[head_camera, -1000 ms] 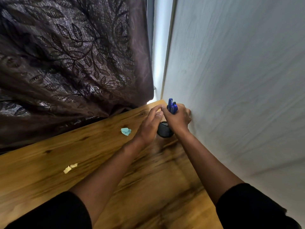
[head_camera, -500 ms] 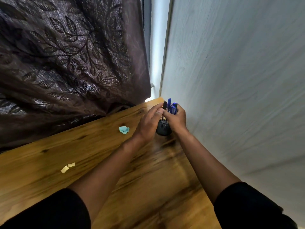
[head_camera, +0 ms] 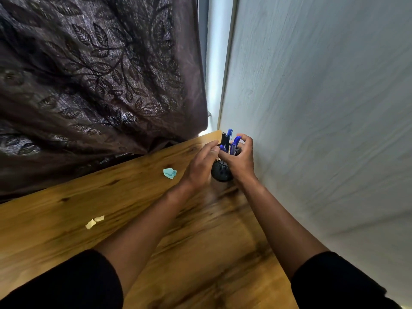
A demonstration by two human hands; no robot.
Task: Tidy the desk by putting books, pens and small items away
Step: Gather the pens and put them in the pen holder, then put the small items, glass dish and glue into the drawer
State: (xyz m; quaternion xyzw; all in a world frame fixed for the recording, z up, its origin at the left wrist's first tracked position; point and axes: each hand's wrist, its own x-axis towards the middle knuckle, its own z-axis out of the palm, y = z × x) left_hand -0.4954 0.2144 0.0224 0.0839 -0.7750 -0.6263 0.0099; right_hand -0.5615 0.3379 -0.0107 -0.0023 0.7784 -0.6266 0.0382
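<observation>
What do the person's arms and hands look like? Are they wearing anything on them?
Both arms have black sleeves pushed up, so the forearms are bare. The left sleeve and right sleeve look plain, with no pattern showing. The left hand and right hand are bare too: no gloves, and no rings or watch that I can see.

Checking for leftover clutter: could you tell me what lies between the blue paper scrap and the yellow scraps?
Only bare desk between blue scrap and yellow scraps, in the head view.

Home: wooden desk (head_camera: 66,219), leaf-patterned curtain (head_camera: 89,74).
</observation>
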